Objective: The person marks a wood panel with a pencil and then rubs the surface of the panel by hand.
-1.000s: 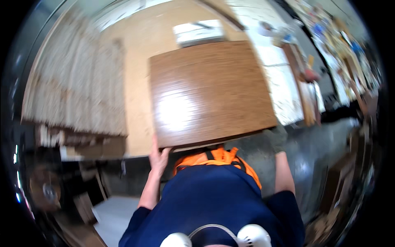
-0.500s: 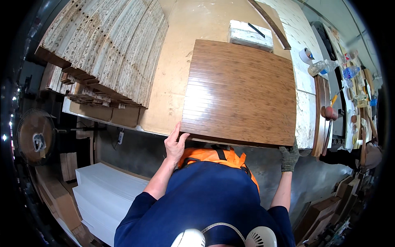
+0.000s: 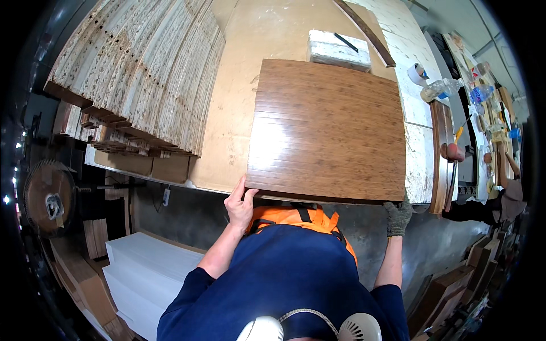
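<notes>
A brown wooden panel [image 3: 330, 131], made of narrow glossy strips, lies flat on the cardboard-covered table right in front of me. My left hand [image 3: 239, 206] is bare and grips the panel's near left corner, its thumb bent at the front edge and its fingers along the side. At the near right corner, my right hand [image 3: 397, 218] in a grey-green knit glove holds the panel; some of its fingertips are hidden against the edge. Touching or just behind the panel's far edge is a white wrapped block [image 3: 339, 54] with a small black strip [image 3: 347, 42] on top.
Tall stacked boards [image 3: 136, 74] with rough pale edges fill the table's left side. A dark wooden strip [image 3: 367, 34] lies at the far right. Bottles [image 3: 441, 91], a tape roll [image 3: 418, 74] and more strips [image 3: 439, 159] sit rightward. A fan [image 3: 50, 196] stands left, above white sheets [image 3: 142, 273].
The whole view has shifted slightly, with table things appearing a little further left and lower. Both hands stay at the panel's near corners; I see no clear movement of the panel on the table.
</notes>
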Action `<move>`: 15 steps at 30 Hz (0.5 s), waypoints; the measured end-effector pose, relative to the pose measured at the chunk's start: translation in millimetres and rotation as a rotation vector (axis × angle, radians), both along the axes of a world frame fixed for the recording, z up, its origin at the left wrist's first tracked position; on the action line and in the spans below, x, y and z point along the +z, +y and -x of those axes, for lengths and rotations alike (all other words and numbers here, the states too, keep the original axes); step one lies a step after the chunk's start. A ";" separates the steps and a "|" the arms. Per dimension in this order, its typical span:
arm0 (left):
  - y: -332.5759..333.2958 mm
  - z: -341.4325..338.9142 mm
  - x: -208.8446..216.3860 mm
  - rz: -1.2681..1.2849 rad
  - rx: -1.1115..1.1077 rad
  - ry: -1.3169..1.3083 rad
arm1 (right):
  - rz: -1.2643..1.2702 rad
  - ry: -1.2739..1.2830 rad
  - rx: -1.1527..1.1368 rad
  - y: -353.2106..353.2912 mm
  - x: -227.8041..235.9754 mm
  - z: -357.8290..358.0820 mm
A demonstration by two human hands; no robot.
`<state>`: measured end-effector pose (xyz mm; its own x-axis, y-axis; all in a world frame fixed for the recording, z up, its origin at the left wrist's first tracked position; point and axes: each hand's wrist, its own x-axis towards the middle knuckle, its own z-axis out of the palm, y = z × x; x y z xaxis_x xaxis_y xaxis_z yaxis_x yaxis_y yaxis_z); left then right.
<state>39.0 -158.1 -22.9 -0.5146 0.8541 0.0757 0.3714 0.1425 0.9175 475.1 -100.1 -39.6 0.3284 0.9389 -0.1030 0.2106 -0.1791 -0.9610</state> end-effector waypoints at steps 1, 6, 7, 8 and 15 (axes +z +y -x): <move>-0.5 0.3 -1.1 0.004 0.000 -0.004 | 0.001 0.007 -0.004 -0.3 -2.5 -1.2; -4.4 5.2 -11.6 0.037 -0.047 -0.040 | -0.008 0.007 -0.027 -1.3 -5.0 0.5; -5.4 6.6 -15.0 0.041 -0.064 -0.050 | -0.017 0.002 -0.015 -0.3 -6.9 0.9; -2.6 5.7 -9.5 0.051 -0.084 -0.076 | -0.027 -0.005 -0.009 -0.1 -10.0 1.5; 11.6 6.8 17.3 0.121 -0.182 -0.107 | -0.072 -0.017 0.026 -2.7 -10.1 5.1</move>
<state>32.2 -146.5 -5.6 -0.3509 0.9331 -0.0792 0.3025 0.1930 0.9334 470.0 -102.8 -49.7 0.3045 0.9520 -0.0298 0.2304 -0.1040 -0.9675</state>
